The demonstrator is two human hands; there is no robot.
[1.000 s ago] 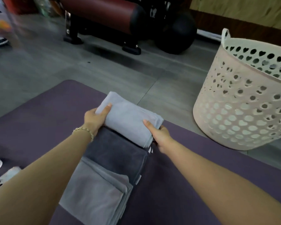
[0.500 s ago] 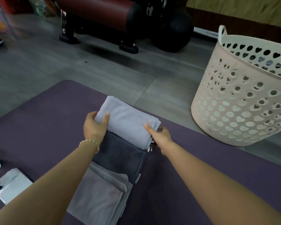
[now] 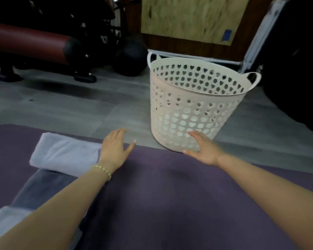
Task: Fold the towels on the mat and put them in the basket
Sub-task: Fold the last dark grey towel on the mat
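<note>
Fingers of my left hand (image 3: 116,150) and right hand (image 3: 204,152) spread, empty, basket (image 3: 197,105) just ahead of them, folded towels (image 3: 65,154) on the mat (image 3: 170,195) left of them; I would grip both basket walls evenly, avoiding tipping.

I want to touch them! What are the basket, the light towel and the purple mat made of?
The basket looks like cream moulded plastic, faintly shiny: stiff walls with heart-shaped holes. The light towel seems soft matte cloth, folded in rounded layers. The mat looks like matte foam or rubber; blur leaves that open.
</note>
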